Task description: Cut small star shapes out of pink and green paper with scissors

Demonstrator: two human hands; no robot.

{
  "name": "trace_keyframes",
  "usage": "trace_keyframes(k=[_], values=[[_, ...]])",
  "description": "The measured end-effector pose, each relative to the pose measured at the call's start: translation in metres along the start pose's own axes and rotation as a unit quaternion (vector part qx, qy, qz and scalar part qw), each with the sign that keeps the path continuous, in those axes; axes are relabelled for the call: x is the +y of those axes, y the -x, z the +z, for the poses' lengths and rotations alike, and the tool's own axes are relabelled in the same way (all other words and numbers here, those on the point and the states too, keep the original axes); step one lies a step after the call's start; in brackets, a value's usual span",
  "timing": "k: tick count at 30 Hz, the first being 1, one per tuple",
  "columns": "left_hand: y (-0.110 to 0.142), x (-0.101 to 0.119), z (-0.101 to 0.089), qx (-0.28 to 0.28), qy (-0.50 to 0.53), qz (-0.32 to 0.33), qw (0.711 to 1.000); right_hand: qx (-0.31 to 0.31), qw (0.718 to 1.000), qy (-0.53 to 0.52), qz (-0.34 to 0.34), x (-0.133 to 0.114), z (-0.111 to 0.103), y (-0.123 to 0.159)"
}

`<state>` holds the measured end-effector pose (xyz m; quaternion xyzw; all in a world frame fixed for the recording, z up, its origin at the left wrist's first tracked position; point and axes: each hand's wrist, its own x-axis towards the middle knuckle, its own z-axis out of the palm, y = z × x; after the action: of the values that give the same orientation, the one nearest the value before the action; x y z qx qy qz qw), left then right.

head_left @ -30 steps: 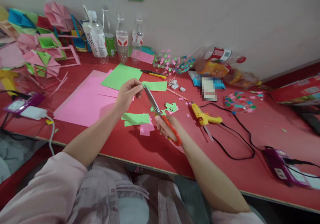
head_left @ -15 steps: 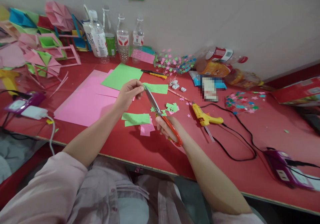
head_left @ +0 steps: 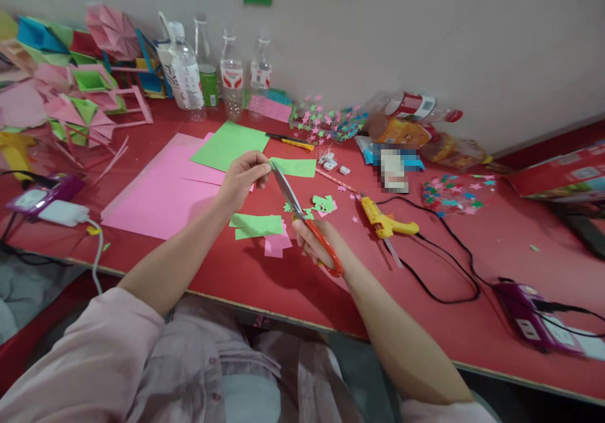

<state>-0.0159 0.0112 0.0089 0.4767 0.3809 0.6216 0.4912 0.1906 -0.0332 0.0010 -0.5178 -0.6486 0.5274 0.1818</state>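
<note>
My right hand [head_left: 316, 241] is closed round the orange handles of a pair of scissors [head_left: 302, 214], whose blades point up and left. My left hand [head_left: 243, 177] is pinched at the blade tips on a tiny piece I cannot make out. Below the hands lie green paper strips [head_left: 258, 224] and a pink scrap [head_left: 278, 244] on the red table [head_left: 265, 275]. Small green cut-outs [head_left: 323, 203] lie just right of the blades.
A large pink sheet [head_left: 161, 193] and green sheet [head_left: 229, 144] lie at the left. A yellow glue gun [head_left: 385, 221] with black cord, a utility knife [head_left: 290, 139], bottles [head_left: 231, 70], star piles [head_left: 331, 120], folded paper shapes [head_left: 70, 82] and purple devices [head_left: 527, 309] surround them.
</note>
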Motion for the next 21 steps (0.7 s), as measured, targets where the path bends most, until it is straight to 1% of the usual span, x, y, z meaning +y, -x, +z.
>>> trace_keyframes(k=[11, 21], values=[[0.001, 0.0006, 0.0015, 0.015, 0.006, -0.021, 1.0, 0.002, 1.0, -0.008, 0.022, -0.003, -0.0005, 0.0013], [0.0015, 0.0025, 0.0013, 0.008, 0.005, -0.016, 1.0, 0.004, 1.0, 0.0, 0.029, -0.0051, -0.001, 0.0009]])
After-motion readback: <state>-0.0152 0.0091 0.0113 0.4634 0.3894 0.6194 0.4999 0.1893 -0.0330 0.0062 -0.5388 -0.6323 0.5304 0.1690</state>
